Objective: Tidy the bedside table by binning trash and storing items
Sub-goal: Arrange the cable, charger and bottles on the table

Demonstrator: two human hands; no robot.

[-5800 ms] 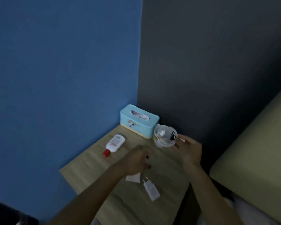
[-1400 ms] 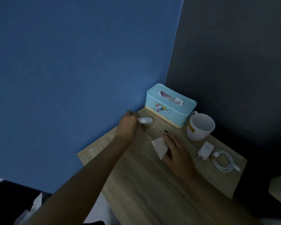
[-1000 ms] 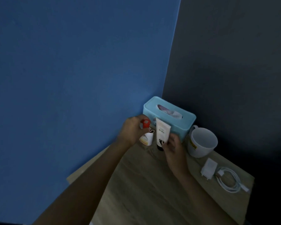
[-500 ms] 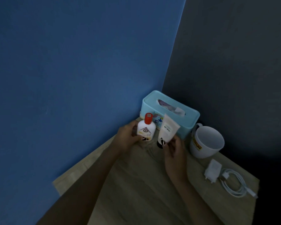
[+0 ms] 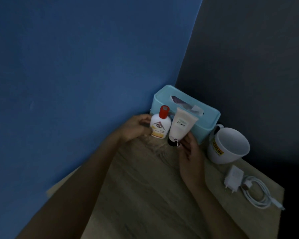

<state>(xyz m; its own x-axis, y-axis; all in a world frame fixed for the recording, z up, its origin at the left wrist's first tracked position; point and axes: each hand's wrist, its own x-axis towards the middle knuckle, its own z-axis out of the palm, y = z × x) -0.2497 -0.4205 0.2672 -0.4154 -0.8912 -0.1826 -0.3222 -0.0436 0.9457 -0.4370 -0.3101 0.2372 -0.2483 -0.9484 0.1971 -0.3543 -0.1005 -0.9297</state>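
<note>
A small white bottle with a red cap (image 5: 160,125) stands upright on the wooden bedside table (image 5: 145,195), just in front of the light blue tissue box (image 5: 204,118). My left hand (image 5: 136,127) holds the bottle from its left side. Beside it a white tube (image 5: 180,127) stands on its black cap, leaning slightly right. My right hand (image 5: 188,149) pinches the tube near the cap.
A white mug (image 5: 229,145) with a yellow label stands right of the tissue box. A white charger plug (image 5: 233,178) and a coiled white cable (image 5: 257,192) lie near the table's right edge. Blue and dark grey walls meet behind the box.
Both hands have set the bottle and the tube upright side by side in front of the tissue box; since half a second ago they have barely moved.
</note>
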